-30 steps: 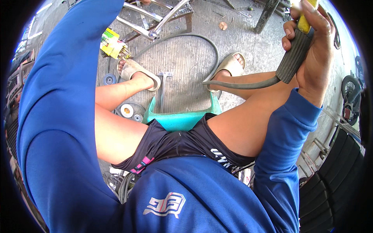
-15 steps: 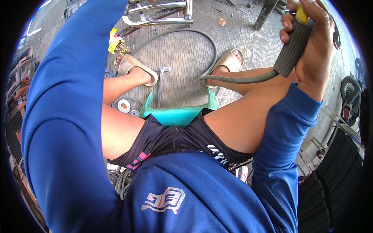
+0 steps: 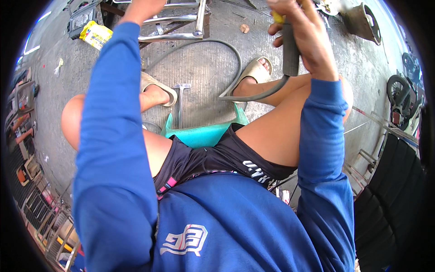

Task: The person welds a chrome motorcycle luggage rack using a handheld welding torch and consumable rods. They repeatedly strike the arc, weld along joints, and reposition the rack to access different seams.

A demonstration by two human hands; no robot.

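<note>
My right hand [image 3: 315,43] is wrapped round the dark ribbed handle of a welding electrode holder [image 3: 291,54], which has a yellow part at its upper end. A grey cable [image 3: 267,94] leaves the handle's lower end and loops over the concrete floor. At the upper edge, my left hand [image 3: 144,9] is partly cut off beside a chrome tube frame [image 3: 197,20]. Its fingers lie outside the picture, so I cannot tell whether it touches the frame. A yellow packet [image 3: 96,35] lies to the left of that hand.
Between my sandalled feet lies a hammer [image 3: 182,90] on the floor. I sit on a turquoise plastic stool [image 3: 199,136]. A bucket-like pot [image 3: 360,22] stands far right, a motorcycle wheel [image 3: 398,93] below it, and a black padded seat [image 3: 389,195] near right.
My right hand has moved left with the electrode holder, which now points more upright. My left arm has shifted inward, bringing the left hand into view. The head view has shifted too.
</note>
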